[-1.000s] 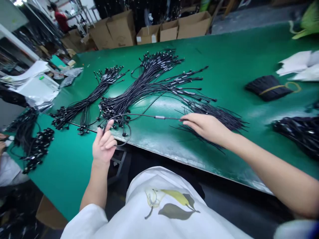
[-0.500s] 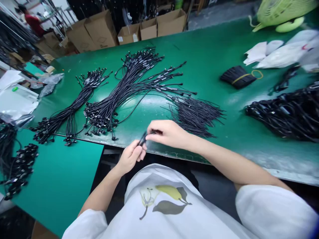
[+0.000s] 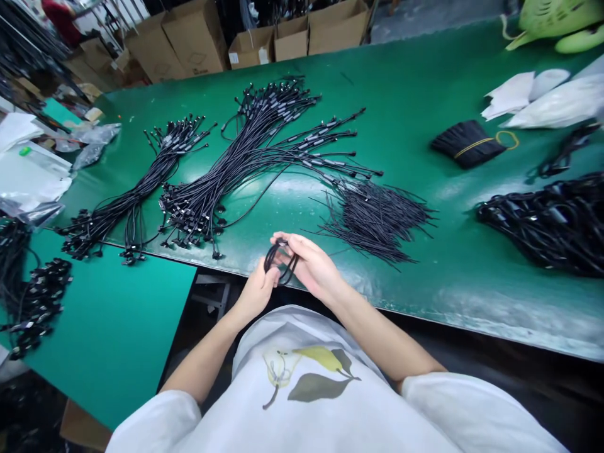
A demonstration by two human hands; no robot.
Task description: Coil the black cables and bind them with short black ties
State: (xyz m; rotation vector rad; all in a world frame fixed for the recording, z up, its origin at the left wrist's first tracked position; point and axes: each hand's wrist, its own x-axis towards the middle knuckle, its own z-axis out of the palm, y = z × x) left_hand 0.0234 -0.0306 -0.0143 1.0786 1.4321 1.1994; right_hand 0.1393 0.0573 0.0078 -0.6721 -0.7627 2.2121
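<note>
A black cable (image 3: 289, 272), looped into a small coil, is held between my two hands just over the table's front edge. My left hand (image 3: 258, 284) pinches the coil's left side with thumb and fingers. On the other side my right hand (image 3: 309, 263) has its fingers curled round the top and right of the loops. Beyond them lies a pile of thin black ties (image 3: 377, 214), apart from both hands. Farther left, a large bundle of black cables (image 3: 226, 167) with small connectors is spread out, with a smaller cable bundle (image 3: 146, 182) beside it.
Coiled cables (image 3: 547, 220) are heaped at the right, near a banded black bundle (image 3: 467, 145) and white bags (image 3: 557, 104). A lower green table (image 3: 117, 314) adjoins at left, with more connectors (image 3: 40, 308). Cardboard boxes (image 3: 292, 41) stand behind the green table (image 3: 401, 63).
My right hand has turned and lowered, and its fingers now curl round the coil. The cable's loops show more openly between my hands. The view has shifted slightly.
</note>
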